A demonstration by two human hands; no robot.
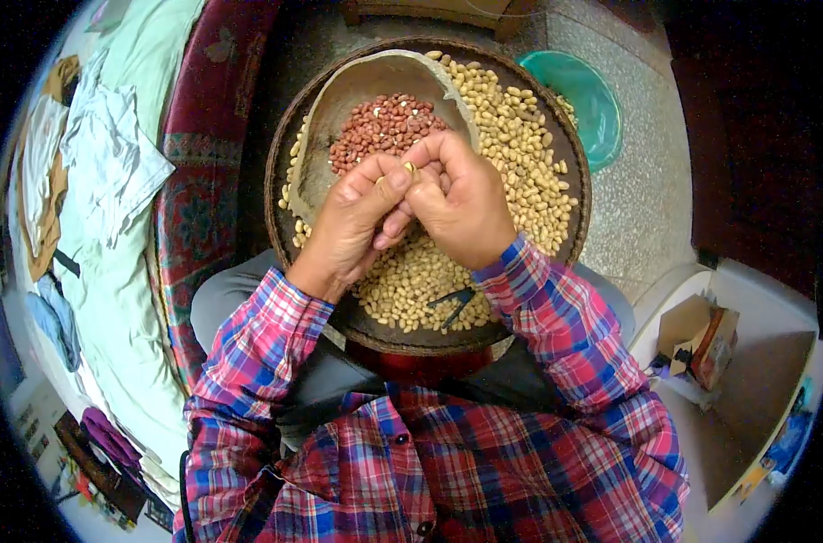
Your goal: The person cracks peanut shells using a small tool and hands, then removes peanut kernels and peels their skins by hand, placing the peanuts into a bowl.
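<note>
My left hand and my right hand meet over the round tray, fingertips pinched together. Between them shows a pale bit of a peanut, mostly hidden by the fingers. Just beyond my hands, a wide tan bowl rests tilted on the tray, with red shelled kernels inside. Peanuts in their shells cover the tray's right side and the part nearest me. A black two-armed tool lies on the shells below my right hand.
A green basin with some peanuts stands on the floor at the far right of the tray. Along the left is a bed with clothes on it. An open box sits low on the right. My legs are under the tray's near edge.
</note>
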